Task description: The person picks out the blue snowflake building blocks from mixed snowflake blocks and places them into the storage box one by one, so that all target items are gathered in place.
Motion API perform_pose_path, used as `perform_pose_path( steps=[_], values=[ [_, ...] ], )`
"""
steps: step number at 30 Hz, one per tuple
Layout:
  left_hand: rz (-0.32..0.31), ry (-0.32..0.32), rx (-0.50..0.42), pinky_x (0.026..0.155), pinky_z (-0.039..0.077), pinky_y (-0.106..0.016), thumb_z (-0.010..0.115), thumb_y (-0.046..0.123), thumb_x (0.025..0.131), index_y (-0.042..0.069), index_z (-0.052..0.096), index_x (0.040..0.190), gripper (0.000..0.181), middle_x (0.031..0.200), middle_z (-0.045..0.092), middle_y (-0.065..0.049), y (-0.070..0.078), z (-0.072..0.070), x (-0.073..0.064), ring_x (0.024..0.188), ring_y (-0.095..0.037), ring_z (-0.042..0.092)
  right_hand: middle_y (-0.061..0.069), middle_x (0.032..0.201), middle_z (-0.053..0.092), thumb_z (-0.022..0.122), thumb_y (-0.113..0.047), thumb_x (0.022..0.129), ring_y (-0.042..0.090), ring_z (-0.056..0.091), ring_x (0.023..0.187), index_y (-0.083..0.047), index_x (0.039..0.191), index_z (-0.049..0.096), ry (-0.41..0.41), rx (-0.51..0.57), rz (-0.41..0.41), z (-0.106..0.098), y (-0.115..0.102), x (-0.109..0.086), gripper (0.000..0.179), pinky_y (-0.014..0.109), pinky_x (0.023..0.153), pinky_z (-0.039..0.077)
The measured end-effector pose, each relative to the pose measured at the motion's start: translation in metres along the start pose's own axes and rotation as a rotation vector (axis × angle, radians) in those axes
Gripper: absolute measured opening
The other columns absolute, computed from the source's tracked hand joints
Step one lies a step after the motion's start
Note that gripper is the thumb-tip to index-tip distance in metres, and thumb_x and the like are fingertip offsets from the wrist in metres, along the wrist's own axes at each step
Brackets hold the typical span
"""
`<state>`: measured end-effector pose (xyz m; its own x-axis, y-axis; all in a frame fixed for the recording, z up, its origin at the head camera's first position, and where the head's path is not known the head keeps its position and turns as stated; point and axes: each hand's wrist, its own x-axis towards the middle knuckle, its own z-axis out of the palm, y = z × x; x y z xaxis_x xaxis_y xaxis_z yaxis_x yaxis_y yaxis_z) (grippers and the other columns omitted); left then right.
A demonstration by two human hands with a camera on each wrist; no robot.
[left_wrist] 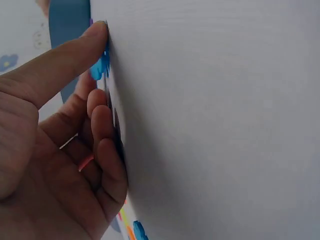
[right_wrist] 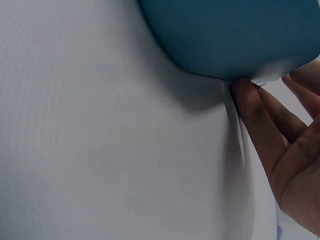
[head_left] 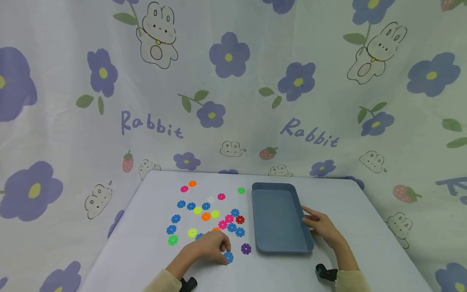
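My left hand (head_left: 211,246) is low over the table, its thumb and index finger at opposite edges of a blue notched plastic disc (head_left: 228,257), pinching it. In the left wrist view the blue disc (left_wrist: 99,66) shows between the thumb tip and the index finger; the other fingers curl inward close to the tabletop. My right hand (head_left: 324,229) touches the right side of a blue-grey rectangular tray (head_left: 282,250) with its fingertips. In the right wrist view the fingers (right_wrist: 260,125) are fairly straight, right at the wall of the tray (right_wrist: 235,40).
Several notched discs in blue, pink, orange, yellow and green lie scattered left of the tray, among them a purple disc (head_left: 246,248) and a dark red disc (head_left: 239,219). The white table (head_left: 365,227) backs onto a rabbit-and-flower patterned curtain (head_left: 255,134).
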<state>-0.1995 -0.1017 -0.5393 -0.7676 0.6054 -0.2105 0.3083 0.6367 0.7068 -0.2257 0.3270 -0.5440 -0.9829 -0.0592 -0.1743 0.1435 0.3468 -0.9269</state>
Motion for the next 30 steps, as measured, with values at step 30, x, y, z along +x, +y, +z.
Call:
perform_pose_path(
  steps=[30],
  values=[
    [0.028, 0.265, -0.471, 0.066, 0.059, -0.037, 0.075, 0.014, 0.086, 0.006, 0.073, 0.094, 0.012, 0.080, 0.065, -0.006, 0.049, -0.021, 0.085, 0.068, -0.024, 0.069, 0.030, 0.139, 0.045, 0.059, -0.016, 0.098, 0.046, 0.046, 0.125, -0.009, 0.144, 0.047, 0.046, 0.013, 0.021, 0.006, 0.000, -0.001, 0.048, 0.052, 0.084, 0.054]
  ],
)
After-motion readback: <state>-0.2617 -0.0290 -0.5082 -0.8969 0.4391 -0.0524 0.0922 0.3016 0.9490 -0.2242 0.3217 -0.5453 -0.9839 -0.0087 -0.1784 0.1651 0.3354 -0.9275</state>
